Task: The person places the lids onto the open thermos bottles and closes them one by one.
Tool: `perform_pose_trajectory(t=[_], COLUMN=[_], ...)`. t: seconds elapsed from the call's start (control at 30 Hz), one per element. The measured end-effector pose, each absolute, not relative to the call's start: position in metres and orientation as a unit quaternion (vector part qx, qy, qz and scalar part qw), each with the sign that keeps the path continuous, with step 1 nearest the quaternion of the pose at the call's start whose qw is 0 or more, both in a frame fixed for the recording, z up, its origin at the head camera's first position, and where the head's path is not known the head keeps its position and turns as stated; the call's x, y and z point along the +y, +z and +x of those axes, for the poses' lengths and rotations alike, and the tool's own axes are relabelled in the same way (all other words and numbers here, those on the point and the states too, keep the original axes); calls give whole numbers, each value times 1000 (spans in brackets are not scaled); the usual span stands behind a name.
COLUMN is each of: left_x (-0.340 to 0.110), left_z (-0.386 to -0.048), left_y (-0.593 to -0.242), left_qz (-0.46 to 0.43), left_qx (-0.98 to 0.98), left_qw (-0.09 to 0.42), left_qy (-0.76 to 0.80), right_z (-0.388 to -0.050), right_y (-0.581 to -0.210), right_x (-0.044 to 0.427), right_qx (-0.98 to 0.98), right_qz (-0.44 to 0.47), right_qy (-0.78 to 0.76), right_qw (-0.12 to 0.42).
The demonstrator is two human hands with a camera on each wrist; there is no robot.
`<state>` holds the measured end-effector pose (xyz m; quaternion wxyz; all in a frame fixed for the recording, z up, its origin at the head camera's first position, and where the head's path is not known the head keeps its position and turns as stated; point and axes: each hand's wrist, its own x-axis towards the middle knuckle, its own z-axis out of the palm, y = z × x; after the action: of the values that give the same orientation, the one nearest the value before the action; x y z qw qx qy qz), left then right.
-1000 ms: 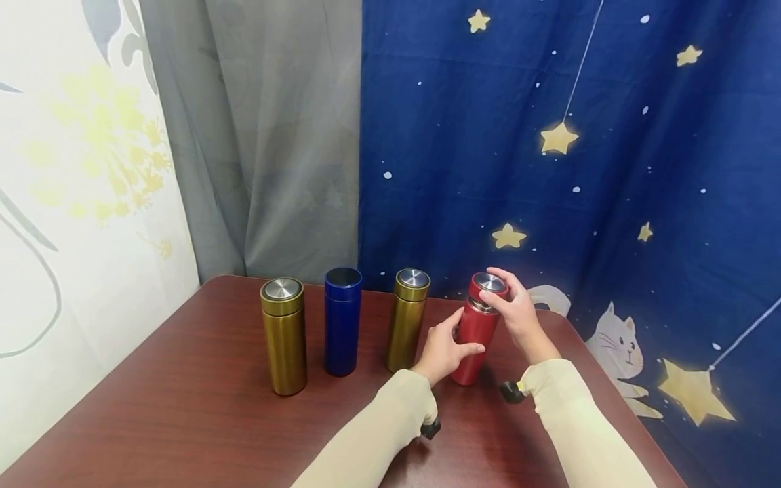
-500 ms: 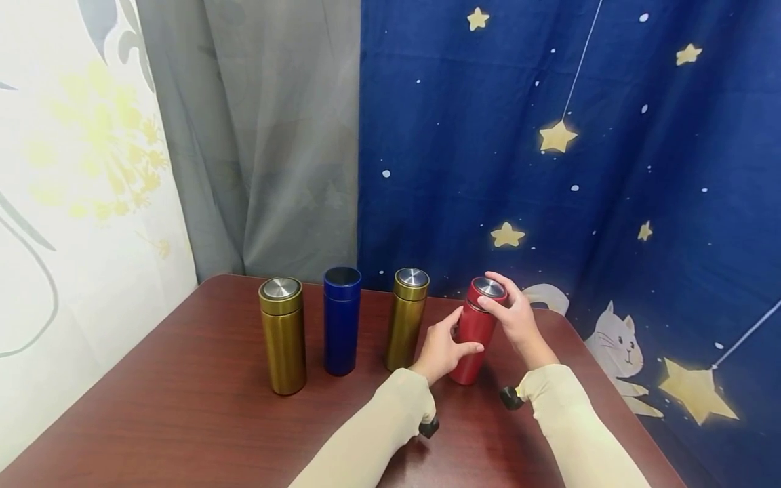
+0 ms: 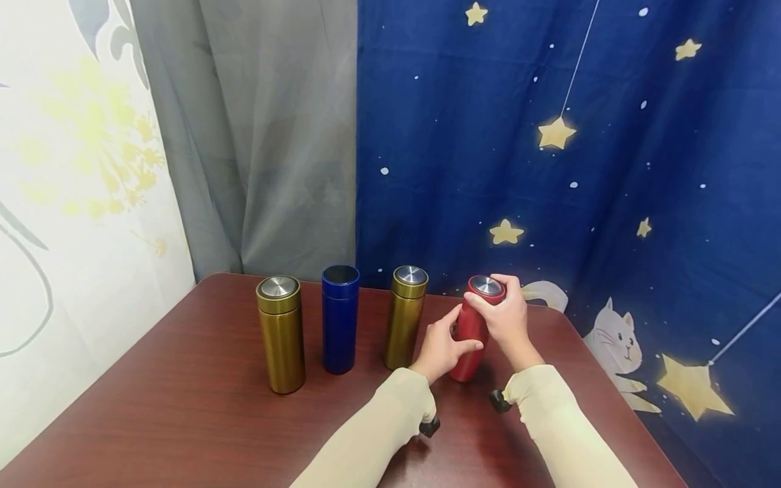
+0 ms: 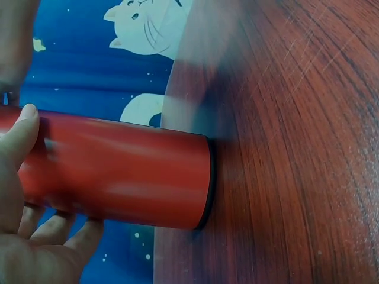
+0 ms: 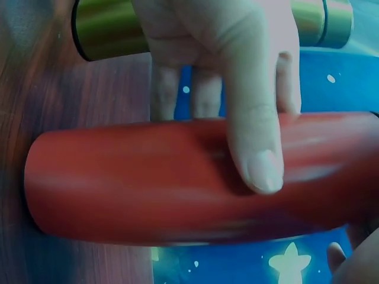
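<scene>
A red thermos (image 3: 471,332) stands on the table at the right, tilted slightly in the head view. My left hand (image 3: 439,349) grips its body, thumb across the front and fingers round the far side. At the top, my right hand (image 3: 508,315) grips the red lid (image 3: 487,287), which has a silver disc; the lid sits down on the body. The left wrist view shows the thermos's black base edge (image 4: 208,183) at the table surface. In the right wrist view the left thumb (image 5: 260,154) lies on the red body.
Left of the red thermos stand a gold thermos (image 3: 405,325), a blue thermos (image 3: 339,325) and another gold thermos (image 3: 282,342), all upright with lids on. The brown wooden table (image 3: 201,407) ends at a blue star-patterned curtain (image 3: 451,149) and a grey curtain (image 3: 299,149).
The gap showing a silver neck under the red lid has closed as the lid came down. My right hand has turned round the lid; my left hand keeps its grip on the body.
</scene>
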<state>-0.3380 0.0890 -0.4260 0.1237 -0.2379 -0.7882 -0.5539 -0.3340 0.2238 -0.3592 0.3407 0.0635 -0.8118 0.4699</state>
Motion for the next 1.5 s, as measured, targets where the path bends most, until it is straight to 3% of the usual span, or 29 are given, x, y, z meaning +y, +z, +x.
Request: perform_pose_trajectory(t=[0.23, 0.5, 0.67, 0.93, 1.27, 1.5], left_x=[90, 85, 79, 83, 87, 91], left_z=[-338, -341, -345, -343, -335, -330], left_y=[-425, -424, -427, -425, -426, -428], left_qz=[-249, -257, -268, -258, -231, -213], left_qx=[-785, -777, -770, -779, -786, -794], left_qw=[130, 97, 72, 89, 134, 139], left_qy=[-552, -566, -575, -565, -558, -553], right_z=[-331, -329, -329, -323, -327, -324], right_y=[-356, -351, -353, -354, -369, -373], right_x=[219, 248, 258, 253, 238, 222], right_qx=[-824, -778, -755, -772, -790, -799], right_qz=[49, 194, 234, 210, 124, 59], right_qy=[451, 577, 600, 568, 514, 459], right_qw=[340, 154, 123, 195, 309, 384])
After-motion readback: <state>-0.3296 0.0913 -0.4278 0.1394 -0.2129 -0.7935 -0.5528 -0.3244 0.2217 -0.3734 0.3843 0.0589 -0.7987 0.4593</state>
